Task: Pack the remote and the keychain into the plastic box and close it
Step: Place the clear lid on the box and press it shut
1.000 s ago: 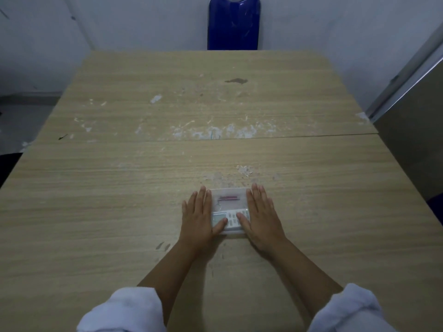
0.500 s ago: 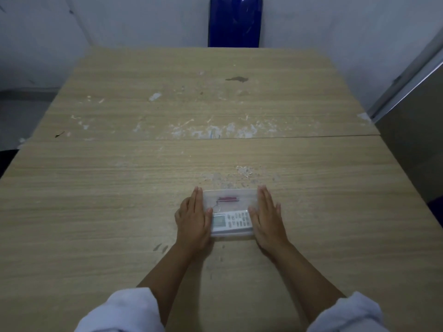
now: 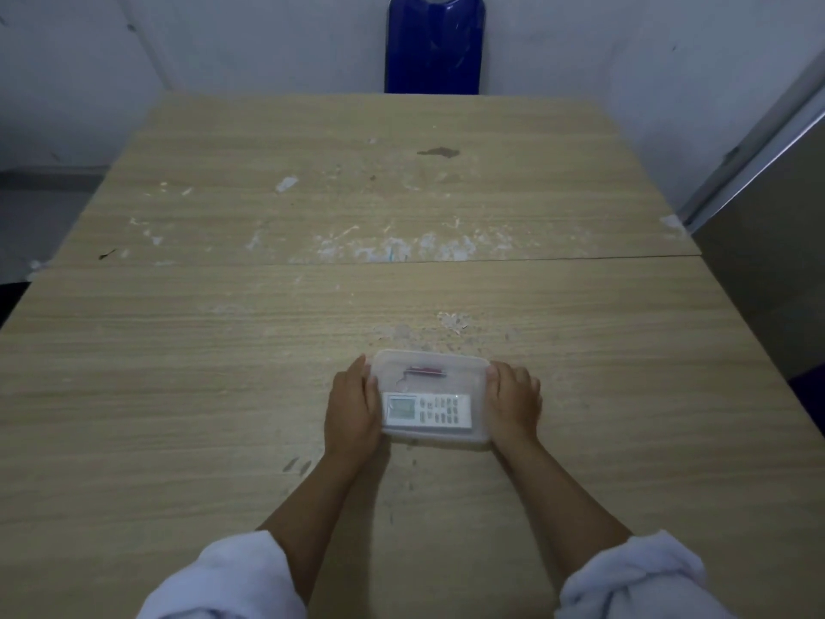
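Note:
A clear plastic box (image 3: 478, 397) with its lid on rests on the wooden table near me. Through the lid I see a white remote (image 3: 427, 410) lying crosswise and, behind it, a red keychain (image 3: 424, 372). My left hand (image 3: 352, 411) grips the box's left end, fingers curled around the edge. My right hand (image 3: 513, 402) grips the right end in the same way. Both hands touch the box at its sides.
The wooden table (image 3: 223, 350) is made of two boards with a seam across the middle and white scuff marks. A blue chair back (image 3: 435, 42) stands at the far edge. A grey cabinet (image 3: 777, 270) stands to the right.
My hands slid off the top of the lid outward to the box's left and right ends. The remote under the lid is now fully visible.

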{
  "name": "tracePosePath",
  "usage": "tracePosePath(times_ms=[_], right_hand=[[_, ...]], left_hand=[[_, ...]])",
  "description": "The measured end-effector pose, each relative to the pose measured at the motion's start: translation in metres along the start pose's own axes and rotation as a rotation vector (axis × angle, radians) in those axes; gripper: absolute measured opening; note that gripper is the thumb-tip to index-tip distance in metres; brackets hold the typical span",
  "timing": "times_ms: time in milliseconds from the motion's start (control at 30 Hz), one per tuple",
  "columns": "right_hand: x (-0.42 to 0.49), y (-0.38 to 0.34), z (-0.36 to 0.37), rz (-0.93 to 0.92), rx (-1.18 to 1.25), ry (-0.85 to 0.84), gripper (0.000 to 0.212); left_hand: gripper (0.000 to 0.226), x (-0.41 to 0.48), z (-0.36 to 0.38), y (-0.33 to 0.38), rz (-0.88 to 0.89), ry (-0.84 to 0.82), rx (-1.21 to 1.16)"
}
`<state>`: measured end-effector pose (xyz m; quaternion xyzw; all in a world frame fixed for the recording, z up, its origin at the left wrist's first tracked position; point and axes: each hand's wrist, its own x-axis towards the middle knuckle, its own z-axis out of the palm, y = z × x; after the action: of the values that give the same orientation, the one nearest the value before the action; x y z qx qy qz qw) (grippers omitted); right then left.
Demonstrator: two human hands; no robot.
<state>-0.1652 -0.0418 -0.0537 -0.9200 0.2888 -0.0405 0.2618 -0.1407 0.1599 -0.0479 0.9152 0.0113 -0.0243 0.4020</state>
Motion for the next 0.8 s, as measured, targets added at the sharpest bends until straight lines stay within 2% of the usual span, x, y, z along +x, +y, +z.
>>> tracePosePath(times_ms=[200,400,633,800], right_hand=[[-0.002,-0.003,0.003,-0.017,-0.058,-0.004,0.031],[-0.011,-0.021,0.004,0.072,0.098,0.003,0.034],[-0.018,-0.103,0.026,0.003,0.284,-0.063,0.03],[-0.026,-0.188,0.057,-0.025,0.409,-0.178,0.028]], left_hand=[[0.034,-0.001,0.003,0.01,-0.1,-0.014,0.098],[0.032,0.01,-0.008,0.007,-0.109,0.005,0.091],[0.023,0.052,-0.077,-0.025,-0.154,0.162,0.004],[0.029,0.095,-0.146,-0.066,-0.219,0.242,0.026]])
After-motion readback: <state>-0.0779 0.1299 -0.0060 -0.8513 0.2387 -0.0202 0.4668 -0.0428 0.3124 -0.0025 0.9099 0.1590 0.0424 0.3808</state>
